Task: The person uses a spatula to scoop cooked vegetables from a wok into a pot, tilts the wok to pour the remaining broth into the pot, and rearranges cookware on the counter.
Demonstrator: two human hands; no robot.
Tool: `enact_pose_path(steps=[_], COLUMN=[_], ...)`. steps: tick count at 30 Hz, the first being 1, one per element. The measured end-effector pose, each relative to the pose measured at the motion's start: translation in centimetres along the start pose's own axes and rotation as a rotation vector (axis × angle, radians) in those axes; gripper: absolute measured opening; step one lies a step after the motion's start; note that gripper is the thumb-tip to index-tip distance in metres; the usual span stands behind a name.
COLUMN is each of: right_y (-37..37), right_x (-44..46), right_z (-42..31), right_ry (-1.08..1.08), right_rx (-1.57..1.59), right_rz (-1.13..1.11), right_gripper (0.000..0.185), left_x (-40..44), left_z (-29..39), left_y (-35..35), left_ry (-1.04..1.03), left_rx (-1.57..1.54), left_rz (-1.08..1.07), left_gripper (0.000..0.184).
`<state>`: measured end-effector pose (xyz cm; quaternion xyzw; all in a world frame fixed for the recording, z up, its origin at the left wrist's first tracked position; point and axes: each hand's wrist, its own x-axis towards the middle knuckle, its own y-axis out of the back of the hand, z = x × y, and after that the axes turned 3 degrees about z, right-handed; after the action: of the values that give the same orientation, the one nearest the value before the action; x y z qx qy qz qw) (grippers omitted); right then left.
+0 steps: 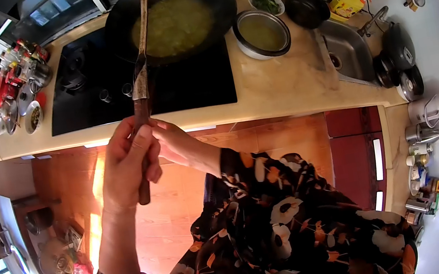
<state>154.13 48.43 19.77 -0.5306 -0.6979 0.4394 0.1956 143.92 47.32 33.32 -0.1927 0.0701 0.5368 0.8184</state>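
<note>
My left hand point(131, 161) is closed round the wooden handle of a long metal wok spatula point(142, 27), thumb lying along it. Against the same handle, from the right, rests my right hand point(176, 141); its fingers are partly hidden behind the handle and my left hand. The spatula's shaft points away from me, over a large black wok point(223, 10). Its head is at the top edge of the view and shows only in part. Greenish-yellow liquid point(176, 27) with bubbles or foam fills the wok's bottom. The wok stands on a black glass cooktop point(194, 91).
Right of the wok stand a pot of yellowish liquid point(263, 34), a plate of greens point(266, 3) and a dark pan point(307, 7). Farther right is a sink point(346, 50). Bottles point(13, 65) and a small bowl point(34, 117) crowd the counter's left end.
</note>
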Motion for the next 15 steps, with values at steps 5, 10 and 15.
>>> enact_pose_path(steps=[5, 10, 15], right_y=[-3.0, -1.8, -4.1], right_x=[2.5, 3.3, 2.2], right_z=[0.5, 2.5, -0.1], right_ry=[0.092, 0.226, 0.045], right_rx=[0.263, 0.075, 0.091], right_rz=[0.196, 0.172, 0.331], right_gripper=[0.015, 0.029, 0.019], left_x=[2.0, 4.8, 6.2], left_z=[0.9, 0.4, -1.7], left_y=[3.7, 7.5, 13.6], left_ry=[-0.008, 0.096, 0.017], left_rx=[0.175, -0.067, -0.179], left_rz=[-0.038, -0.14, -0.18], left_gripper=[0.024, 0.027, 0.034])
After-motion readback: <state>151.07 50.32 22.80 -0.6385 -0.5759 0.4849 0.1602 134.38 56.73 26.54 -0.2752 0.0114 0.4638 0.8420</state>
